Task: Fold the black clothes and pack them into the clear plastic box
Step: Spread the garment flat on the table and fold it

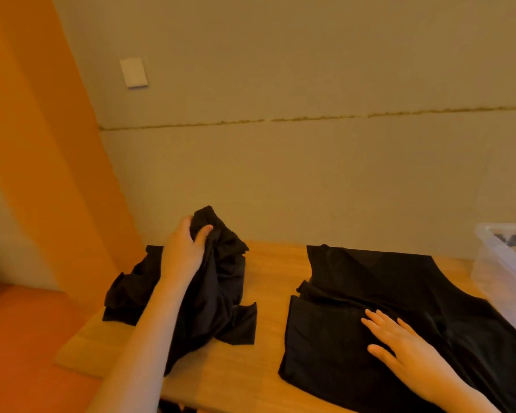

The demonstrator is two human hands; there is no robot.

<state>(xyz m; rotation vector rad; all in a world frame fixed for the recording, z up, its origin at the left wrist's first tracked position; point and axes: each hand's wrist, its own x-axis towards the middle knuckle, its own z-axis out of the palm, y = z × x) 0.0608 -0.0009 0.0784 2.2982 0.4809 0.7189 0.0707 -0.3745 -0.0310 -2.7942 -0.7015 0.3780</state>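
Black garment (218, 281) in left hand (182, 248)

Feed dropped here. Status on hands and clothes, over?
Left hand grips crumpled black garment, lifting. Right hand flat on spread black garment. Clear plastic box at right, path unobstructed.

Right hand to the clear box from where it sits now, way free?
Probably yes. The right hand lies flat on the spread black garment, holding nothing; the clear plastic box sits just right of it, with only flat cloth between.
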